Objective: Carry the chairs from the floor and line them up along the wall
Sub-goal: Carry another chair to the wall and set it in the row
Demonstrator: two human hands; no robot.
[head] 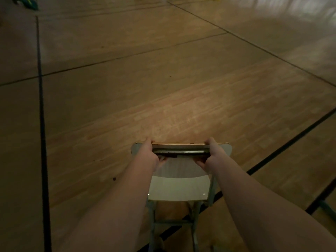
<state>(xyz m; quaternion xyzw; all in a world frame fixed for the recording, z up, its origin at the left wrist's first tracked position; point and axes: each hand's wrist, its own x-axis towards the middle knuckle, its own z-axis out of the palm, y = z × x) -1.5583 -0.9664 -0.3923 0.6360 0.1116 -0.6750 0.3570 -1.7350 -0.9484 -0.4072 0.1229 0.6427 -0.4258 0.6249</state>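
Pale grey chair with a grey metal frame (178, 190), low in the middle, backrest nearest, legs cut off by the bottom edge; lifted or standing, impossible to tell. Left hand (151, 153) and right hand (211, 153) curled round the seat's far edge, fingertips hidden beneath. All around, dim wooden floor (163, 79) crossed by black lines (41, 106). Blurred green-yellow thing (29, 2) far top left, cropped.

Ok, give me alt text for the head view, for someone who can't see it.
Both bare hands, the left hand and the right hand, grip the far edge of a pale chair with grey metal legs, directly in front of the person. Beneath it lies a dimly lit wooden gym floor crossed by black lines.
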